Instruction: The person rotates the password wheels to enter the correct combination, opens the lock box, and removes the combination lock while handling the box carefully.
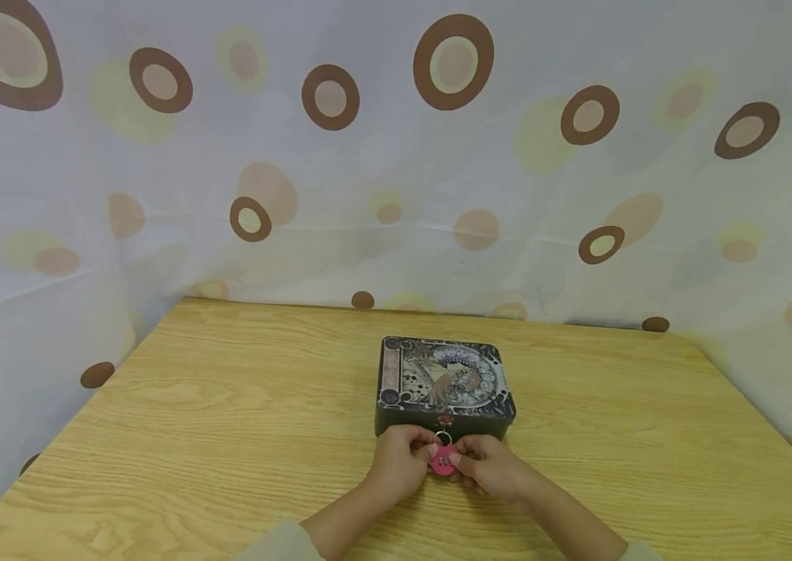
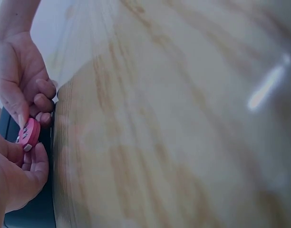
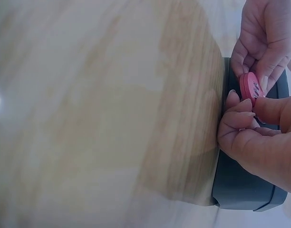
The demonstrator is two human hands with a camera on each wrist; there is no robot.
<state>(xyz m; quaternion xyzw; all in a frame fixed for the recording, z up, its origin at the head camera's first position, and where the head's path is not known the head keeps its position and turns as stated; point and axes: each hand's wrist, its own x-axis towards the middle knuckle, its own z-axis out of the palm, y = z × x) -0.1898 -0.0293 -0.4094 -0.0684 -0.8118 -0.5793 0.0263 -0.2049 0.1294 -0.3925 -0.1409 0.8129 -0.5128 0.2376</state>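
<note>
A pink combination padlock (image 1: pixel 442 461) with a row of number dials hangs by its shackle (image 1: pixel 443 437) at the red clasp (image 1: pixel 445 420) of a dark tin box (image 1: pixel 448 378). The box has a decorated lid, which is down. From the left, my left hand (image 1: pixel 399 461) pinches the padlock's edge between thumb and fingers. My right hand (image 1: pixel 497 470) grips the opposite side, its thumb over the dials. In the right wrist view, the padlock (image 3: pixel 250 88) sits between both hands, close to the box's dark front wall (image 3: pixel 243 183).
The box stands on a wood-grain table (image 1: pixel 227 405), toward its far middle. Behind the table hangs a pale curtain (image 1: pixel 381 156) with brown ring and dot patterns. Light-coloured sleeves (image 1: pixel 283 543) cover my forearms near the bottom edge.
</note>
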